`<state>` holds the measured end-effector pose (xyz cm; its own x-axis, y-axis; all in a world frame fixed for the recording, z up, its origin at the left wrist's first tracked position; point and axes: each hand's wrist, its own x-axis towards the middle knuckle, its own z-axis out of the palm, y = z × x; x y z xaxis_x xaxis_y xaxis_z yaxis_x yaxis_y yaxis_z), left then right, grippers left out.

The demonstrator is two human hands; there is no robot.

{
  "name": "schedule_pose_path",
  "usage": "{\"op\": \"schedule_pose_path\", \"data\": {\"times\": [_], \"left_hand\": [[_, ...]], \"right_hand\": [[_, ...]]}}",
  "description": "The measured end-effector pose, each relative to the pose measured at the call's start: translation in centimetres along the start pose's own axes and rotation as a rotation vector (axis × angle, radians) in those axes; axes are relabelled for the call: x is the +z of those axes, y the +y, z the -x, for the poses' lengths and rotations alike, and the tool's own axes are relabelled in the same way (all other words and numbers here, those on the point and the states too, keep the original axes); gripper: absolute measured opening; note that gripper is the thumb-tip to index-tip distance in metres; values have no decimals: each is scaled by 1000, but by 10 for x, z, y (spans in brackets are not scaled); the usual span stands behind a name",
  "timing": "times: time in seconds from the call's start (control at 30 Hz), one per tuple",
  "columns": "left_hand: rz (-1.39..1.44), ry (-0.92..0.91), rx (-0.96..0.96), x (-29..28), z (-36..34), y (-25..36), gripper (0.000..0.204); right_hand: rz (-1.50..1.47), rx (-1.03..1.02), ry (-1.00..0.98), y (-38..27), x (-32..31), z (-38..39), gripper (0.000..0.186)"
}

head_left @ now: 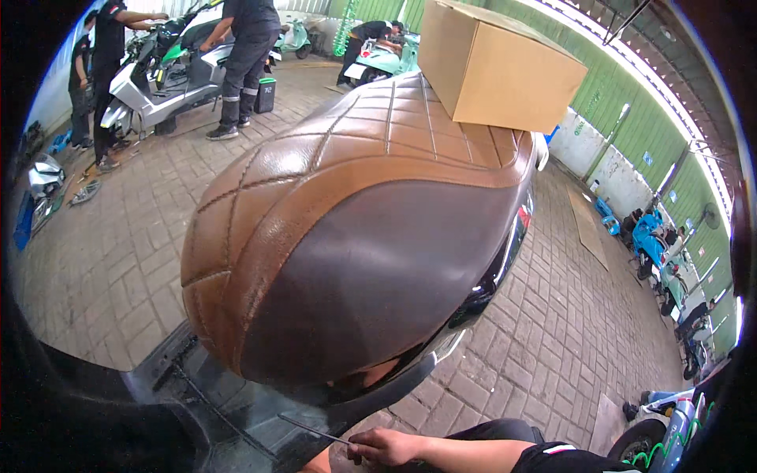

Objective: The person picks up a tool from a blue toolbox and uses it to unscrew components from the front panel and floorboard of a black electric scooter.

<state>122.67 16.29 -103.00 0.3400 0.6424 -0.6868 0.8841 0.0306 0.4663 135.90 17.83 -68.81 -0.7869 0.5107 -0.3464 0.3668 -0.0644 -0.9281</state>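
Note:
A scooter seat (371, 264) in brown quilted and dark smooth covering fills the middle, above a dark floorboard (213, 410). My right hand (382, 445), low in the view, grips a thin metal rod (307, 426) that points up and left over the floorboard, below the seat's front end. A patch of skin at the lower edge left of it seems to be my left hand or arm (315, 465); its fingers are hidden. A closed cardboard box (505, 71) rests on the seat's rear.
Several co-workers (236, 71) work at other scooters (150, 94) behind left and along the green wall (615, 110) at right. Loose panels (47, 181) lie at left. A wheel (635, 445) with green hose is at lower right. Paving surrounds the scooter.

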Motion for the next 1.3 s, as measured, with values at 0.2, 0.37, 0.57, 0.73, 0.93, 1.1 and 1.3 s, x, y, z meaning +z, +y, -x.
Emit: {"op": "schedule_pose_path", "data": {"times": [0.2,0.37,0.57,0.73,0.93,1.1,1.3], "left_hand": [[11,-58,52,18,11,-1,32],[79,-225,247,37,96,3,28],[429,-322,109,-108,291,39,30],[609,278,-102,-178,382,14,27],[244,1206,-604,-158,355,-38,24],[126,1351,-580,-137,340,-31,33],[485,1398,-215,-184,407,44,38]], "right_hand": [[32,-41,-36,5,8,-9,38],[149,-184,-194,-5,16,-29,37],[207,54,-430,-94,7,-62,43],[-52,113,-385,-113,3,-55,37],[-150,254,-248,-100,0,-43,36],[-382,135,-246,-61,9,-54,34],[-97,-43,-310,-114,36,-59,32]]}}
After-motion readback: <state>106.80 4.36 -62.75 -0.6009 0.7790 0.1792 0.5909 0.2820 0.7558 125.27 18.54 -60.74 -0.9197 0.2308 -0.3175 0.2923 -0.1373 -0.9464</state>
